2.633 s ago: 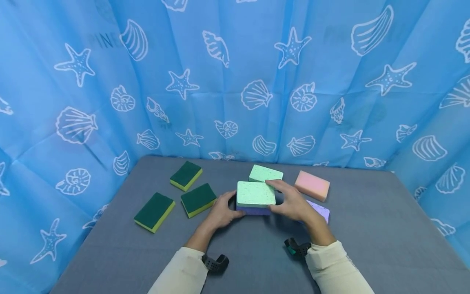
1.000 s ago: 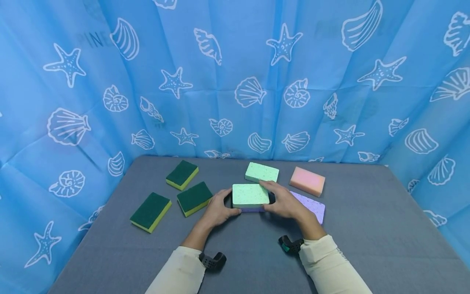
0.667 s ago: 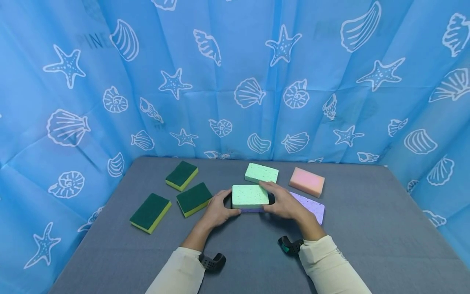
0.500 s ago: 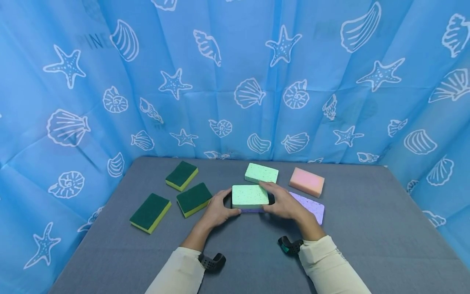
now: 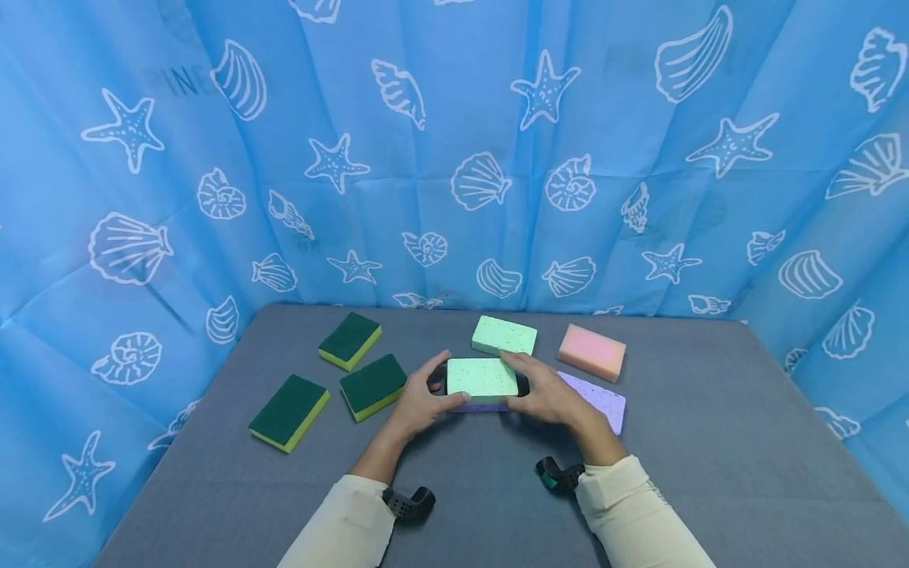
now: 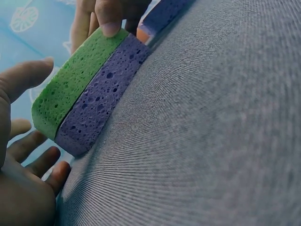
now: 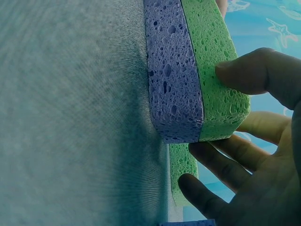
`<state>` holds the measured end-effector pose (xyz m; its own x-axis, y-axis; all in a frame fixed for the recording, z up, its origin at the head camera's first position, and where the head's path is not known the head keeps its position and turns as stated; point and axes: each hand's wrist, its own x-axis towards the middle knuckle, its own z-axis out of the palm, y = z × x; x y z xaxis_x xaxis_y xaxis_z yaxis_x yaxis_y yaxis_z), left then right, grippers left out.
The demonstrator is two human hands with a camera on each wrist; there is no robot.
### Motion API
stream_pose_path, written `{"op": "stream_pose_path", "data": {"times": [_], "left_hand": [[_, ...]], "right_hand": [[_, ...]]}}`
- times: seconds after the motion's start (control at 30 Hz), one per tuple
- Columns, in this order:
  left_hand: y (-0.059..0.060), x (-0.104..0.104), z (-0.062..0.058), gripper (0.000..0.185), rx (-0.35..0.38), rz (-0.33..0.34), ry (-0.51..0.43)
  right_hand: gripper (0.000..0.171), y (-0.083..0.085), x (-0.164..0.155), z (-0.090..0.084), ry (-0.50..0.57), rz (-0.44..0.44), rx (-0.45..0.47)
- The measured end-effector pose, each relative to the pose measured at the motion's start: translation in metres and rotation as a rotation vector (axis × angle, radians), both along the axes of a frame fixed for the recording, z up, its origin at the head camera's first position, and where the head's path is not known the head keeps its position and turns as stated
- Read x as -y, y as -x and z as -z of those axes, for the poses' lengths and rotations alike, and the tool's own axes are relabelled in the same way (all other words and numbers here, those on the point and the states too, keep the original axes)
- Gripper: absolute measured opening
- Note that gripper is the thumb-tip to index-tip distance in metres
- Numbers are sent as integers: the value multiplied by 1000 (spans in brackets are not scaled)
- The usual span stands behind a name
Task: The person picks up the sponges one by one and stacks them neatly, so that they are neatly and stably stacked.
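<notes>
A light green sponge (image 5: pixel 482 375) lies flat on a purple sponge (image 5: pixel 477 408), the two stacked at mid-table with edges nearly flush. My right hand (image 5: pixel 548 392) pinches the green sponge's right end, its thumb on the near long side, as the right wrist view shows. Around the stack's left end is my left hand (image 5: pixel 420 401), its thumb and fingers spread. The left wrist view shows that thumb apart from the green sponge and the fingers beside the end; whether a fingertip touches is unclear. Just behind stands another light green sponge (image 5: pixel 504 334).
On the left of the grey-covered table (image 5: pixel 469 505) lie green-and-yellow scouring sponges: a back one (image 5: pixel 349 339), a middle one (image 5: pixel 372 385) and a front one (image 5: pixel 289 412). To the right are a pink sponge (image 5: pixel 592 352) and another purple sponge (image 5: pixel 598 401). A blue curtain (image 5: pixel 440 158) hangs behind.
The upper green sponge has settled squarely onto the purple one. My left hand has loosened, its thumb and fingers moving up from the purple sponge. The right hand keeps its grip.
</notes>
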<state>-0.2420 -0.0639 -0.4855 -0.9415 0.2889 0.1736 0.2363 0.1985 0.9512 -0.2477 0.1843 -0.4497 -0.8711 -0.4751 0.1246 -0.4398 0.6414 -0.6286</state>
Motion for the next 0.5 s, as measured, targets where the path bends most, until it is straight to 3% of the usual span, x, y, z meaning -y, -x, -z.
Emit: {"op": "stream_pose_path", "data": {"times": [0.1, 0.33, 0.5], "left_hand": [[-1, 0, -3, 75, 3, 11, -7], [-18, 2, -34, 68, 26, 24, 0], [-19, 3, -34, 67, 44, 26, 6]], "right_hand": [[75, 0, 0, 0, -2, -5, -12], [76, 1, 3, 0, 4, -13, -8], [75, -1, 0, -1, 16, -18, -48]]}}
